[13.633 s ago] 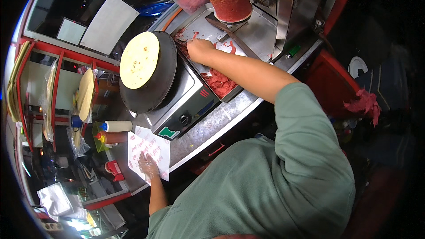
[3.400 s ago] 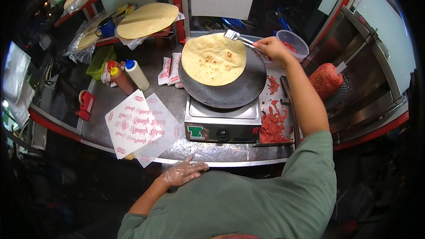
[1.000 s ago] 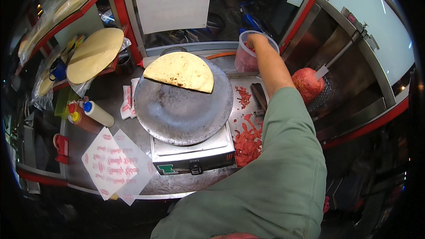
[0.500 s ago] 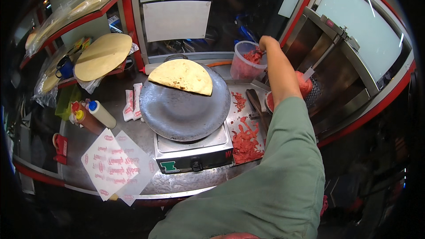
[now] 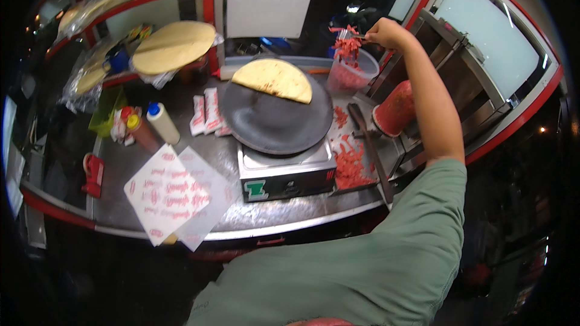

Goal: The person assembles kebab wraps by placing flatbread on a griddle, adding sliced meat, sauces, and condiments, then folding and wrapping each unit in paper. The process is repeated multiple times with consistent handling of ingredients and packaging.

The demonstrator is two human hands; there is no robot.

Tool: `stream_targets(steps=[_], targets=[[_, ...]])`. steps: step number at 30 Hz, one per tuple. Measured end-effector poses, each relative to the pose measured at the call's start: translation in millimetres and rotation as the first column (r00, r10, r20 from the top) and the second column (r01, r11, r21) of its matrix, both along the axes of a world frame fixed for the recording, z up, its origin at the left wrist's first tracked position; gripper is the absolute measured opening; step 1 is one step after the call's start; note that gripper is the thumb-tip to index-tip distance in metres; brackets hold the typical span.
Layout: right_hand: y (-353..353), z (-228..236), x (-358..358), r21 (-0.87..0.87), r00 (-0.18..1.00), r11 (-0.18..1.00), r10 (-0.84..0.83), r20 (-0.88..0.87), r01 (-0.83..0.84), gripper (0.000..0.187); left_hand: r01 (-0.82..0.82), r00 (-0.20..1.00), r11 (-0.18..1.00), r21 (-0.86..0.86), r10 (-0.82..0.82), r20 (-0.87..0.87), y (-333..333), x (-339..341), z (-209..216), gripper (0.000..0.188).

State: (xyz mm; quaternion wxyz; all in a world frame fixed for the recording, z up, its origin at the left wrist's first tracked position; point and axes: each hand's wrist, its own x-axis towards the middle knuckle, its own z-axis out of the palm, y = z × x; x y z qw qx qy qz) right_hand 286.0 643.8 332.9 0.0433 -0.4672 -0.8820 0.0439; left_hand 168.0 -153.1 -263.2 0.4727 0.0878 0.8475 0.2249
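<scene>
My right hand [image 5: 385,32] grips a fork [image 5: 360,37] loaded with shredded red meat [image 5: 348,49]. It is raised over the mouth of a clear plastic tub [image 5: 347,89], which has more of the red meat inside. Strands hang from the fork toward the tub. To the left, a folded flatbread [image 5: 278,78] lies on the far part of a round dark griddle [image 5: 275,124]. My left hand is out of view.
A long knife [image 5: 373,148] lies beside meat shreds [image 5: 351,166] on a metal tray, near a red meat cone [image 5: 397,108]. Printed paper sheets [image 5: 166,193], squeeze bottles [image 5: 163,124] and a red tape dispenser [image 5: 92,175] sit left. Large flatbreads [image 5: 174,47] rest on a shelf.
My right hand has risen out of the tub, bringing up the fork with meat on it. The view has shifted, so the counter appears higher and further right.
</scene>
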Motion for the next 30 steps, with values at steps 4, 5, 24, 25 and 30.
stream_targets(steps=[4,5,24,25,30], targets=[[-83,-51,-7,0.057,0.962,0.962,0.269,-0.047,-0.267,0.027,-0.005,0.998,1.000,-0.014,0.006,0.054,-58,-8,-6,0.054],[-112,-71,-11,0.071,0.952,0.950,0.306,-0.024,-0.304,0.027,-0.011,0.997,1.000,-0.014,0.012,0.072,-71,-10,-8,0.054],[-190,-178,7,0.001,0.950,0.973,0.226,-0.216,-0.231,0.037,0.666,0.728,0.739,-0.101,-0.674,-0.123,-12,-169,-134,0.051],[-184,-157,12,-0.147,0.964,0.970,0.159,-0.216,-0.193,0.038,0.555,0.825,0.831,-0.032,-0.555,-0.112,-1,-161,-124,0.051],[-143,-110,23,0.025,0.925,0.940,0.328,0.193,-0.339,0.046,0.781,0.565,0.582,-0.226,-0.813,-0.140,22,-101,-132,0.048]])
